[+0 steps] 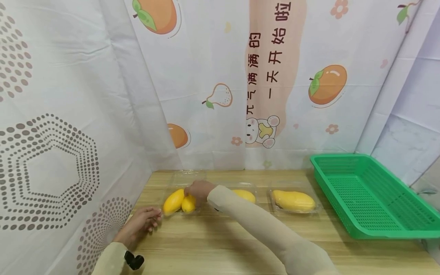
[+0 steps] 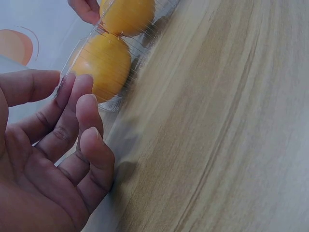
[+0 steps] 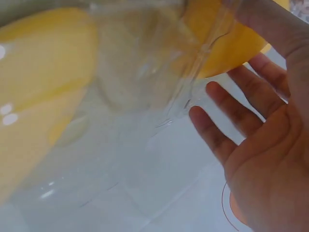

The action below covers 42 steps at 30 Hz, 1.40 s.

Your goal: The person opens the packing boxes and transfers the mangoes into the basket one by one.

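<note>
At the left of the table, a clear plastic box [image 1: 182, 178] stands with its lid raised at the back. Inside it lie two yellow mango-like fruits, the left one [image 1: 173, 201] slanted beside the right one [image 1: 188, 204]. My left hand [image 1: 141, 223] pinches the box's near left rim between thumb and forefinger; its other fingers are loosely bent, as the left wrist view shows. Reaching in from the right, my right hand [image 1: 200, 192] holds the right fruit [image 3: 227, 43], thumb on one side and fingers on the other. Its lower fingers [image 3: 212, 133] are spread off the fruit.
Two more clear boxes stand to the right, one with a yellow fruit [image 1: 245, 195] partly behind my right sleeve, the other with a long yellow fruit [image 1: 293, 201]. A green basket [image 1: 361, 233] sits at the right edge. Printed curtains [image 1: 206, 49] hang behind the wooden table [image 1: 192, 248].
</note>
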Each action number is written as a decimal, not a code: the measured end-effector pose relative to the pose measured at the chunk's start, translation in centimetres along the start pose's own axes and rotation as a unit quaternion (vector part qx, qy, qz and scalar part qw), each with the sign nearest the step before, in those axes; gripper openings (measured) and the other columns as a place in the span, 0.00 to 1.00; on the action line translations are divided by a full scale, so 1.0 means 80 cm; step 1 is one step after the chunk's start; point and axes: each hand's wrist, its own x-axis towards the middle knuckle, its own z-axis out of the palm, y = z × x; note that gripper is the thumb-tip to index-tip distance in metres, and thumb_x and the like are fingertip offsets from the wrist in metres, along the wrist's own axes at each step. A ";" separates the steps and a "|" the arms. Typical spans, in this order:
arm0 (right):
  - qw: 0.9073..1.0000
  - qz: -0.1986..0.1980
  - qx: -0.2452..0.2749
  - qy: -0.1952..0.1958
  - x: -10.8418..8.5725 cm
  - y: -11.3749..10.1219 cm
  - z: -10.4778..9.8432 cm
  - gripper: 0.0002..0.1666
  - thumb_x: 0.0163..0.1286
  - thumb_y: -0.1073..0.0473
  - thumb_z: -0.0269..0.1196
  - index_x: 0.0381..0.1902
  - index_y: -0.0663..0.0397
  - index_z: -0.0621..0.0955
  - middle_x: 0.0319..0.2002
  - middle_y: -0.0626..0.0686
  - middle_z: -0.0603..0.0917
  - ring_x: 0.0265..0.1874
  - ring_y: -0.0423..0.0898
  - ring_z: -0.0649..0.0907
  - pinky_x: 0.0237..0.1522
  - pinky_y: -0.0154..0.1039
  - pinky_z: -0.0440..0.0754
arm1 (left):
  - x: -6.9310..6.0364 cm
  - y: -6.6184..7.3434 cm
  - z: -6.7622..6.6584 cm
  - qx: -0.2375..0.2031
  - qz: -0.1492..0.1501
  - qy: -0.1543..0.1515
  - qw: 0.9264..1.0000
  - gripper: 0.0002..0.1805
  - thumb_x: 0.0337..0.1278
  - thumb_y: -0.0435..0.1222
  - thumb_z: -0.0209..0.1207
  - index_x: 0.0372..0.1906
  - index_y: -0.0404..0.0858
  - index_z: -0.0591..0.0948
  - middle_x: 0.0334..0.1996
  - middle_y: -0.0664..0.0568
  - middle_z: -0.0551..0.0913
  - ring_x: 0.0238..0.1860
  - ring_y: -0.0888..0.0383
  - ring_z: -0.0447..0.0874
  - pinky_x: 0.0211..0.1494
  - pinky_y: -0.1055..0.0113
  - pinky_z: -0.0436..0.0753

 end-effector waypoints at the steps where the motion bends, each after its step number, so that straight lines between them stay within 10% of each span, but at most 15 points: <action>1: 1.000 -0.004 0.000 0.000 0.001 0.000 0.001 0.33 0.60 0.52 0.79 0.62 0.37 0.81 0.54 0.43 0.85 0.51 0.41 0.81 0.56 0.36 0.78 | 0.000 0.000 0.000 0.001 -0.001 0.001 1.000 0.13 0.77 0.38 0.55 0.46 0.31 0.82 0.34 0.50 0.84 0.29 0.60 0.78 0.27 0.68 0.79; 28: 0.994 -0.111 -0.012 -0.001 0.014 0.014 0.005 0.34 0.56 0.53 0.81 0.60 0.39 0.82 0.53 0.42 0.85 0.50 0.39 0.82 0.58 0.32 0.77 | 0.001 0.000 0.002 -0.004 0.001 0.009 1.000 0.14 0.77 0.38 0.55 0.47 0.29 0.81 0.34 0.50 0.84 0.28 0.60 0.78 0.27 0.69 0.78; 42: 0.994 -0.104 -0.020 0.035 -0.003 0.011 -0.003 0.39 0.57 0.40 0.78 0.63 0.41 0.77 0.48 0.43 0.78 0.42 0.38 0.78 0.50 0.32 0.78 | 0.000 0.000 0.004 -0.002 -0.005 0.025 1.000 0.14 0.76 0.40 0.57 0.47 0.30 0.81 0.34 0.48 0.84 0.29 0.59 0.78 0.27 0.69 0.78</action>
